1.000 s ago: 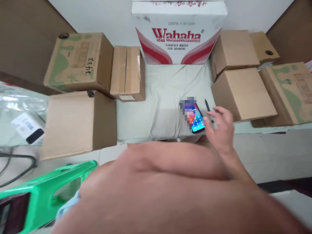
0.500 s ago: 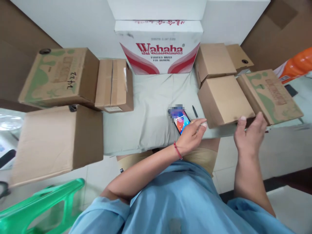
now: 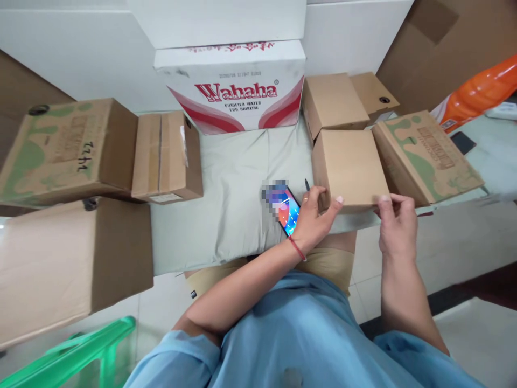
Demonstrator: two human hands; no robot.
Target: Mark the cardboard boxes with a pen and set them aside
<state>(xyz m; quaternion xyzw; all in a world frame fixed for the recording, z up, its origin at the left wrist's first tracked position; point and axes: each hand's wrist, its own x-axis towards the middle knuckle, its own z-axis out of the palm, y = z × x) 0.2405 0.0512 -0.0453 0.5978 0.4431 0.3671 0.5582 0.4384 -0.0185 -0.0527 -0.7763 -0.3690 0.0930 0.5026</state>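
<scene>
A plain brown cardboard box (image 3: 351, 167) stands near the table's front edge, between my two hands. My left hand (image 3: 317, 218) is at its lower left corner, fingers against the left side and thumb on the front face. At the lower right corner my right hand (image 3: 398, 223) is closed, thumb on the front and curled fingers along the right side. Just left of my left hand lies a smartphone (image 3: 288, 213) with a lit screen, partly covered by that hand. A dark pen (image 3: 307, 185) lies by the box, its lower part hidden behind my fingers.
A white Wahaha carton (image 3: 238, 91) stands at the back. Several brown boxes are at left, including a taped box (image 3: 165, 156). Right of my box is a green-printed box (image 3: 430, 153), with an orange bottle (image 3: 480, 91) beyond. A green stool (image 3: 76, 355) stands at lower left.
My left hand has moved from over the phone to the box's left corner. My right fingers have closed at its right corner. The box sits straighter, and the view has shifted right.
</scene>
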